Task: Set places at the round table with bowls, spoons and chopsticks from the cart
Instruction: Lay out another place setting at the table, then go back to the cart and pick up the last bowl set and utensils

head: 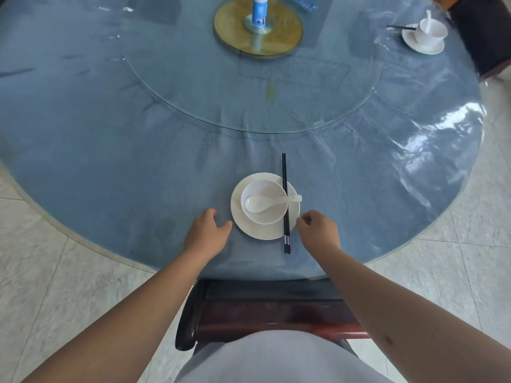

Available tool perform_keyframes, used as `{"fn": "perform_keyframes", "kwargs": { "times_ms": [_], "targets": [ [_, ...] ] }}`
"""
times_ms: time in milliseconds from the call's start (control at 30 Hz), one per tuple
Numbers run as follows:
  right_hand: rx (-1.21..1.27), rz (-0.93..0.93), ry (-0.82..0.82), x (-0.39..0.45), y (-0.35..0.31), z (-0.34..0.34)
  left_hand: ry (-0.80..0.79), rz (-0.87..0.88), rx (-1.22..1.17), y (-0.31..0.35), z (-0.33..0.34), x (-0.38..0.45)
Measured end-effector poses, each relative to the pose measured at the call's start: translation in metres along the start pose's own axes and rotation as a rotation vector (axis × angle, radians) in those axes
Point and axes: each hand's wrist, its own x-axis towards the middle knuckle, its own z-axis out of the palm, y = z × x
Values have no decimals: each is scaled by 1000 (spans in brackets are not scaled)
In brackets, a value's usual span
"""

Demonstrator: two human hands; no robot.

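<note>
- A white bowl is sitting on a white saucer near the table's near edge, straight in front of the person.
- A white spoon is lying in the bowl, its scoop toward the left and its handle sticking out over the bowl's right rim.
- A pair of black chopsticks is lying along the right side of the setting, crossing the saucer's right part and running under the spoon handle, with the silver-banded ends pointing toward the person and overhanging the saucer onto the cloth.
- The left hand is resting on the cloth just left of the saucer, fingers spread loosely and gripping nothing, with one fingertip just at the saucer's rim.
- The right hand is hovering just right of the saucer, beside the near ends of the chopsticks, fingers curled loosely inward and holding nothing.
- The round table is wearing a blue cloth under clear plastic, with a glass turntable lying over its middle.
- A blue-and-white bottle is standing on a gold disc at the turntable's centre.
- A second place setting, a white bowl with spoon on a saucer and dark chopsticks beside it, is sitting at the far right edge.
- A dark wooden chair is standing between the person and the table.
</note>
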Motion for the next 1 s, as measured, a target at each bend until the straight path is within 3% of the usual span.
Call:
{"fn": "perform_keyframes", "kwargs": {
  "times_ms": [233,400,500,667,1000],
  "targets": [
    [-265,-237,-30,-41,35,-19,75,177,102,-23,-17,-81],
    [-613,-782,-166,-72,20,-31,263,124,260,-31,-7,-142],
    [-680,-1010,-293,-95,-10,-24,403,-2,323,-51,0,-195],
    [-695,-1375,-385,-169,-50,17,462,-323,292,-109,19,-303],
    [-978,-1905,-706,-380,-32,121,714,-838,-45,-223,107,-528]
  ]
}}
